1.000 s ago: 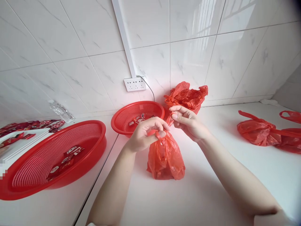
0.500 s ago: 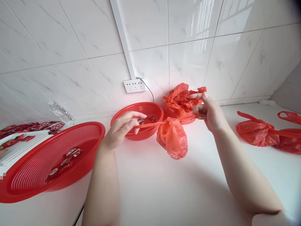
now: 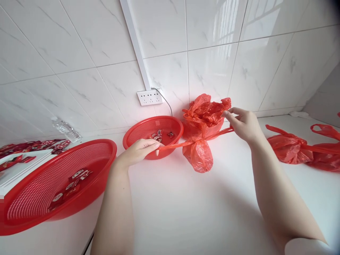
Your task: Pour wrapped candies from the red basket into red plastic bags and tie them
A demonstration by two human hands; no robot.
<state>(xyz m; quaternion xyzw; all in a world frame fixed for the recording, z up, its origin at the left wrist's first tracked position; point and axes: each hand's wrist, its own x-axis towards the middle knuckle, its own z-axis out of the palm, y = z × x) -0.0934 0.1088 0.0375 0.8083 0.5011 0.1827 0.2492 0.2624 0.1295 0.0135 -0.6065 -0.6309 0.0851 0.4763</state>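
A filled red plastic bag [image 3: 198,156] hangs between my hands, its two handles pulled out sideways. My left hand [image 3: 140,150] is closed on the left handle, in front of the small red basket [image 3: 170,151]. My right hand [image 3: 241,122] pinches the looped right handle. Where the handles meet, the neck of the bag is gathered tight. Right behind it sits a crumpled heap of red plastic bags [image 3: 205,109], close to my right fingertips. What the bag contains is hidden by the plastic.
A larger red basket [image 3: 79,156] at left holds several small red packets [image 3: 71,186]. Beyond it are a clear plastic bottle [image 3: 66,130], a white tray [image 3: 39,159] and more red packets [image 3: 32,146]. Tied red bags [image 3: 290,148] lie at right. A power socket [image 3: 149,97] is on the tiled wall.
My hands have drawn the handles out straighter and tauter, and the bag's neck looks tighter. My right hand has shifted slightly right, its fingers now closed together. The view has moved a little.
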